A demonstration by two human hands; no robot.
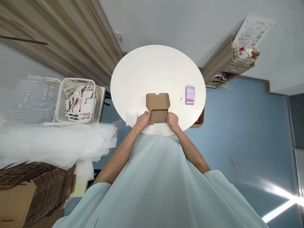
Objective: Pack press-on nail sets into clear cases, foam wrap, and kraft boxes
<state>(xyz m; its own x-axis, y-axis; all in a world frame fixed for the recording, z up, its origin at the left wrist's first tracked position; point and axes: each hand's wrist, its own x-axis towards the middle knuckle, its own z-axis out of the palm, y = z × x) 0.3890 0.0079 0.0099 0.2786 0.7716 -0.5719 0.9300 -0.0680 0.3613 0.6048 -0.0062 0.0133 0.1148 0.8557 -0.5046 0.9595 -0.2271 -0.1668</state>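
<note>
A small brown cardboard box [158,116] lies near the front edge of the white round table [154,69], its lid [157,101] folded back away from me. My left hand [143,121] grips the box's left side, thumb along the wall and fingers partly hidden. On the opposite side, my right hand [172,120] is closed around the right wall. The box's inside shows bare cardboard. Just left of my left hand rests a white folded sheet or pouch [131,118]; its kind is unclear.
A phone-like item [190,95] with a blurred screen lies on the table's right. Left of the table stand a white basket of printed cards [79,99], clear plastic packaging [33,101], white sheets [59,142] and stacked flat cardboard [47,193]. A cardboard carton [200,119] sits below right.
</note>
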